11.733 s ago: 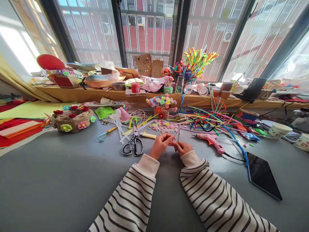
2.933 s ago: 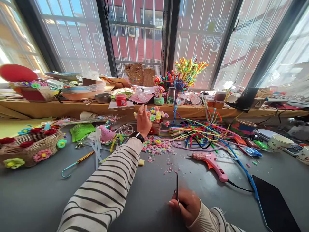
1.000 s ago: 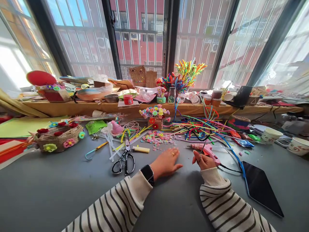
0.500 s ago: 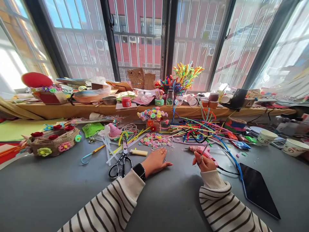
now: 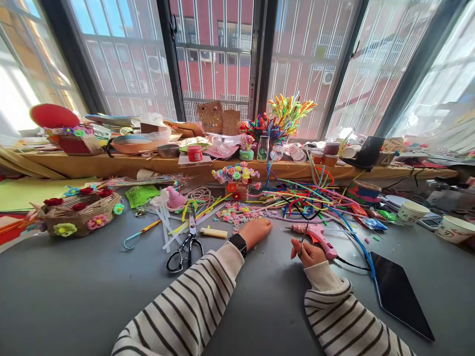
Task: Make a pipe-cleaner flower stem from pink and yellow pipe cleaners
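Note:
My left hand [image 5: 257, 233], with a dark watch at the wrist, rests low over the table beside a heap of small pastel pieces [image 5: 237, 212]. Its fingers point right and are mostly hidden behind the back of the hand. In my right hand [image 5: 308, 253] a thin dark metal tool [image 5: 305, 232] is pinched, tip upward; its exact kind is unclear. Just behind that hand lies a pink glue gun [image 5: 317, 236] with a black cord. Black-handled scissors [image 5: 190, 244] and a cream-coloured stick [image 5: 214, 232] lie left of my left hand.
Tangled colourful pipe cleaners [image 5: 297, 200] spread across the back. A woven basket with flowers [image 5: 81, 212] stands left, near a crochet hook [image 5: 141, 235] and clear glue sticks [image 5: 165, 227]. On the right are a black tablet [image 5: 401, 291] and paper cups [image 5: 411, 211]. A flower pot [image 5: 236, 190] stands centrally.
My left hand has slid right and slightly away from me, its spread fingers now turned out of sight. My right hand has shifted slightly left, still holding the thin tool, uncovering more of the glue gun.

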`<state>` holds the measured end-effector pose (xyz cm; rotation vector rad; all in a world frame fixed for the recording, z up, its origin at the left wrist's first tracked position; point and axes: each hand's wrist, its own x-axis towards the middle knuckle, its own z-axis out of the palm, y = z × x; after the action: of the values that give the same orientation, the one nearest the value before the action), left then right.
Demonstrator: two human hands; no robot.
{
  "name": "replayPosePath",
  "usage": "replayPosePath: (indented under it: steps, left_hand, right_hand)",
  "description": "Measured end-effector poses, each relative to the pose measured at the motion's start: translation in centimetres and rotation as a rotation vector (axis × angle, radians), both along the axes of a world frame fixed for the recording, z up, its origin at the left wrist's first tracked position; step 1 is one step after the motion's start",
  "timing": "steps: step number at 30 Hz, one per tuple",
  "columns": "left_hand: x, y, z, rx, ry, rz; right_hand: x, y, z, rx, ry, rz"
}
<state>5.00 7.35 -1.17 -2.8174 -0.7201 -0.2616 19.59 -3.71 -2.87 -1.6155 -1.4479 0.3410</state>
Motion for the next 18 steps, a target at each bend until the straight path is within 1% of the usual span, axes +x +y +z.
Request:
replayPosePath:
  steps: [3,7,15,18]
  left_hand:
    - [0.68,0.69,-0.15,0.038,0.077,-0.002]
    - [0.53,1.10,-0.23,0.069,0.082,-0.023]
    - [0.78,0.89,0.16,0.083,0.091,-0.025]
    - [0.77,0.80,0.07,0.078,0.085,-0.001]
  right_hand:
    - [-0.14,-0.12,0.14,-0.023,-0.048,0.014]
    - [-0.40,-0.29,0.40,-0.028,-0.073,0.036]
    - [-0.45,-0.37,0.36,-0.054,-0.073,0.057]
    - [-0.50,-0.43,0.46,-0.067,-0.068,0.061]
